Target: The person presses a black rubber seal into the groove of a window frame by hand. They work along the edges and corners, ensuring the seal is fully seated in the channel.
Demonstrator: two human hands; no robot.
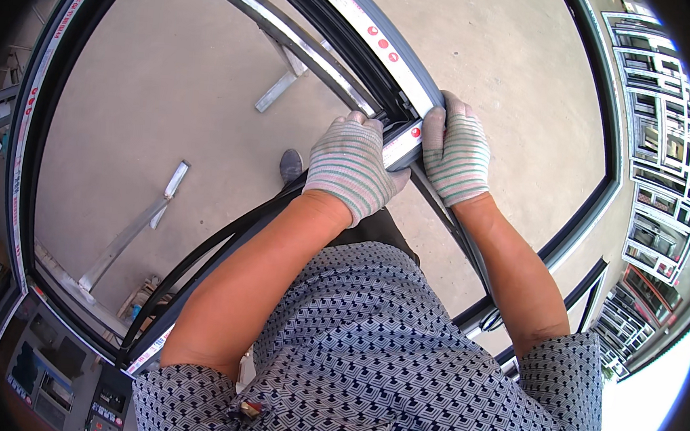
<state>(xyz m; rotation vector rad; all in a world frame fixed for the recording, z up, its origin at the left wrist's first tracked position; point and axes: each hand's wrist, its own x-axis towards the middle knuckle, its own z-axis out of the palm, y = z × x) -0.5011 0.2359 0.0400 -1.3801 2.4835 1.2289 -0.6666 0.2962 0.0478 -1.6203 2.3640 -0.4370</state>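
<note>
Both my hands wear striped knit gloves and grip a grey window-frame bar [375, 40] that runs across the middle of a large dark frame [34, 94]. My left hand [353, 166] is closed over the bar from the left. My right hand [456, 147] clasps it from the right, just above. A black rubber sealing strip [195, 260] runs from under my left hand down along the bar toward the lower left. The bar carries a white protective film with red dots.
The frame lies over metal stands [129, 235] above a concrete floor [169, 80]. One shoe [290, 165] shows on the floor under the bar. Stacked window frames [657, 159] stand at the right. A machine with a control panel [48, 378] sits at the lower left.
</note>
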